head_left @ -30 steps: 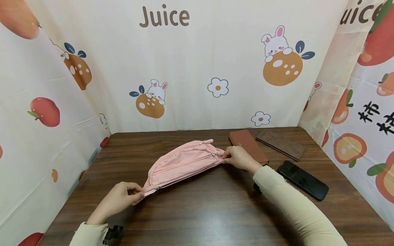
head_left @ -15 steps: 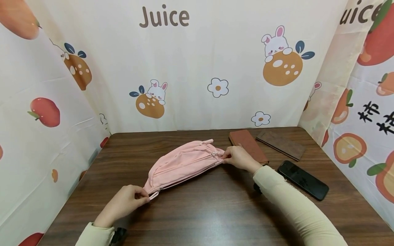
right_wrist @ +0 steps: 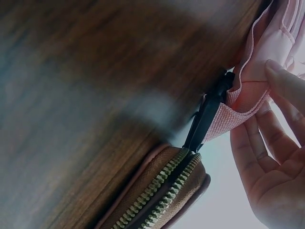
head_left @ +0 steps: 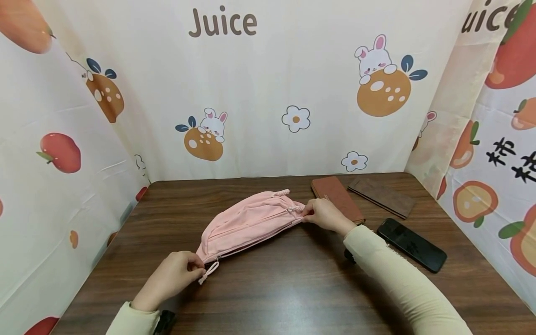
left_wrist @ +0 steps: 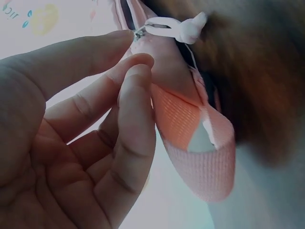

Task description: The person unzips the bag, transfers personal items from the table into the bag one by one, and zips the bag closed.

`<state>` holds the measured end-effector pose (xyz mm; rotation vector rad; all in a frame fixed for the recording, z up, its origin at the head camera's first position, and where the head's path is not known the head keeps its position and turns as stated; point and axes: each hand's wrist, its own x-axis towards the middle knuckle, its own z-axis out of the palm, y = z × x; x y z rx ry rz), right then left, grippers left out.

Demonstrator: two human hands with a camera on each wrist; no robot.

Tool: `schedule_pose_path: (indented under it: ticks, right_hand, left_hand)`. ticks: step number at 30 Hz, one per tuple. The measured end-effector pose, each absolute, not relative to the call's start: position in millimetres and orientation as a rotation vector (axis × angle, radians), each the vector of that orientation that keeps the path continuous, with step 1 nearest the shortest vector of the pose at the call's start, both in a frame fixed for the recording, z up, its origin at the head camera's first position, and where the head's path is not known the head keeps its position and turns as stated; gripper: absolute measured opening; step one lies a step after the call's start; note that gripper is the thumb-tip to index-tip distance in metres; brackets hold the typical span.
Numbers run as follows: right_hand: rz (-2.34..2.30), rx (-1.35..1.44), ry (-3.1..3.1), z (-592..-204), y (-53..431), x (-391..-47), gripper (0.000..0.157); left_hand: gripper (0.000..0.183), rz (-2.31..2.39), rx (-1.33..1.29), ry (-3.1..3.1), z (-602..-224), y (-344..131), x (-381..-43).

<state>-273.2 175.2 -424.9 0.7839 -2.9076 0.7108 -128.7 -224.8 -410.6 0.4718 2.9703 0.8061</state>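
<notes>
A pink waist bag (head_left: 247,225) lies slantwise across the middle of the wooden table. My left hand (head_left: 171,279) is at its near left end, with thumb and fingertips pinching the fabric beside the zipper. A pale pull cord (head_left: 211,271) hangs from the zipper there, outside the fingers; the left wrist view shows it jutting away from the fingertips. Below those fingertips hangs a pink webbing loop (left_wrist: 205,174). At the far right end, my right hand (head_left: 326,215) pinches the bag, thumb on the fabric. Close by is a black buckle (right_wrist: 209,109) on the strap.
Beyond my right hand lies a reddish-brown zip wallet (head_left: 337,197), with a dark brown flat wallet (head_left: 383,196) to its right. A black phone (head_left: 412,244) lies beside my right forearm. Printed curtains (head_left: 259,83) enclose the table's back and sides.
My left hand has shifted slightly right and away from me, and the bag's left end looks less stretched. The pull cord has come out from under its fingers. My right hand stays put.
</notes>
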Motion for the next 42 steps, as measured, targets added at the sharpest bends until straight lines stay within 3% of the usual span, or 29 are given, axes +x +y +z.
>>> schedule_pose_path:
  ticks: [9, 17, 28, 42]
  right_hand:
    - [0.710, 0.792, -2.908, -424.1, 174.2, -273.1, 0.006]
    - [0.716, 0.803, -2.911, -419.6, 173.9, -272.9, 0.005]
    - [0.726, 0.786, -2.932, -418.3, 173.3, -270.4, 0.005]
    - [0.724, 0.776, -2.935, -419.2, 173.3, -271.0, 0.006]
  left_hand:
    - [0.008, 0.797, 0.490, 3.039, -400.3, -205.5, -140.0]
    - [0.004, 0.793, 0.700, 3.183, -401.7, -171.2, -155.9]
    - [0.011, 0.786, 1.045, 3.314, -414.6, -145.2, -177.5]
    - [0.023, 0.443, 1.162, 3.442, -428.8, -137.7, -181.3]
